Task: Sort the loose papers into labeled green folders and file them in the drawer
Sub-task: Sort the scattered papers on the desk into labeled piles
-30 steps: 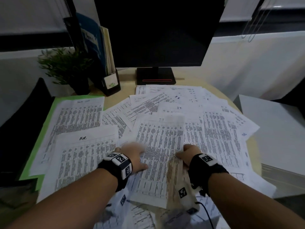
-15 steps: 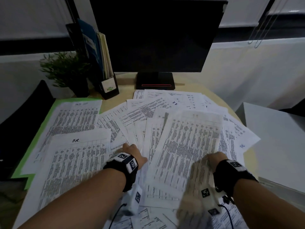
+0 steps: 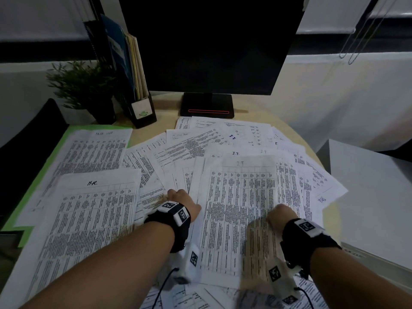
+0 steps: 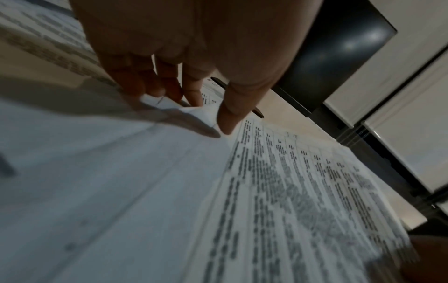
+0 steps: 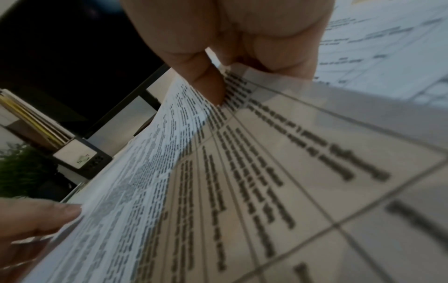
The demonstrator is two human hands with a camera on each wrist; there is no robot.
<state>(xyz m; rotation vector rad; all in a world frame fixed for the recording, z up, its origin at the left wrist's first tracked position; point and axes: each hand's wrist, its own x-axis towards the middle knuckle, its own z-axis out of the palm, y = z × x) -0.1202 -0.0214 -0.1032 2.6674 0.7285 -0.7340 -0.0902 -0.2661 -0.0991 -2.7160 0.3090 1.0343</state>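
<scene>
Head view: a green folder [image 3: 48,157] lies left of the monitor base [image 3: 207,105], with a sheet headed TASK LIST [image 3: 89,152] on it and an H.R. sheet [image 3: 89,219] nearer the person.
File holder: a black holder [image 3: 142,110], left of the monitor base, stands upright folders [image 3: 124,54]; a potted plant [image 3: 84,85] sits further left.
Loose papers: fanned over the desk [image 3: 296,139] in front of the monitor base, overlapping; several carry I.T. at the top.
Left hand: the left hand [image 3: 185,201] sits at the left edge of the top I.T. sheet [image 3: 243,210]; only the left wrist view shows its fingers [image 4: 191,92] curled onto a folded paper corner, thumb tip pressed down.
Right hand: the right hand [image 3: 281,215] grasps the same sheet's right side; the right wrist view shows the thumb [image 5: 206,80] on the printed face, fingers beneath, the edge lifted.
Hard to make out: table text is blurred in every view; the white cabinet [image 3: 367,197] right of the monitor base is cut off.
</scene>
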